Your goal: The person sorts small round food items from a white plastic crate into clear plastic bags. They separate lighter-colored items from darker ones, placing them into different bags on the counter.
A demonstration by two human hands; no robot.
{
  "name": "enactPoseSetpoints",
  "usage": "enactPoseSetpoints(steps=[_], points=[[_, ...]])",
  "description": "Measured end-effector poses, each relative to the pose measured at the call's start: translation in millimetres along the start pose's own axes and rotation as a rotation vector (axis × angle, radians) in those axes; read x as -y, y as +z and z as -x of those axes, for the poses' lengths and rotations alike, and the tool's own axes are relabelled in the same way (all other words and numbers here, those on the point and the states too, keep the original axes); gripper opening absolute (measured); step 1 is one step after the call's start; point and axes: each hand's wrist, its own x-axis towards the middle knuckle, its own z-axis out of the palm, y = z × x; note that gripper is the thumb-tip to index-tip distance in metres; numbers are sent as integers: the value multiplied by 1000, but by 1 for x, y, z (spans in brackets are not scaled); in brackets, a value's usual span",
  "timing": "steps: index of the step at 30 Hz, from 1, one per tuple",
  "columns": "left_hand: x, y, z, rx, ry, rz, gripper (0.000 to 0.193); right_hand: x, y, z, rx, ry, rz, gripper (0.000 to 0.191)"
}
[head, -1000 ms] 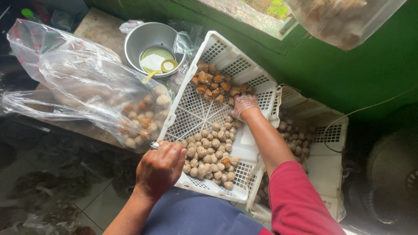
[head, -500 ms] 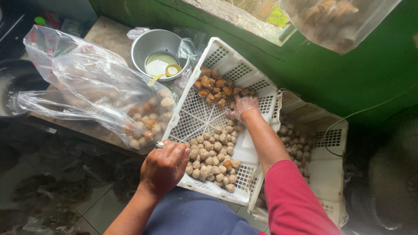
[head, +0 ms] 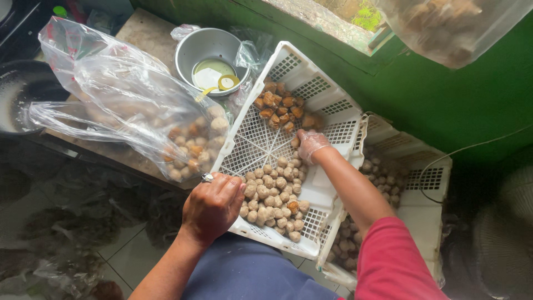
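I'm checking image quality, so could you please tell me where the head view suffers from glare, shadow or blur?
Head view: glare streaks the clear plastic bag; the floor at lower left is dark; the bag at top right looks soft; the white crate and both hands are evenly lit.

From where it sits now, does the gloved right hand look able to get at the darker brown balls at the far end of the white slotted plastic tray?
Probably yes: the gloved right hand lies inside the white slotted plastic tray, beside the darker brown balls, nothing between.
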Motion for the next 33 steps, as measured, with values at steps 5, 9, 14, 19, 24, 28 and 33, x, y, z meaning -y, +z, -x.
enactPoseSetpoints(steps=[5, 9, 14, 19, 24, 28, 33], points=[[0, 0, -2, -25, 29, -27, 11, 12, -8, 27, 282, -80, -191, 58], [0, 1, -1, -19, 15, -29, 11, 7, -12, 54, 634, -244, -398, 59], [1, 4, 1, 14, 0, -54, 12, -25, -14, 36, 266, -137, -368, 43], [-1, 5, 0, -8, 21, -60, 14, -31, -17, -10, -271, 13, -359, 54], [-1, 6, -1, -24, 25, -84, 13, 2, -16, -27, -384, 176, -380, 58], [1, 6, 0, 3, -8, -78, 13, 11, -15, -31, -557, 165, -387, 60], [1, 5, -1, -2, 5, -84, 13, 1, -6, -34, -631, -75, -435, 59]])
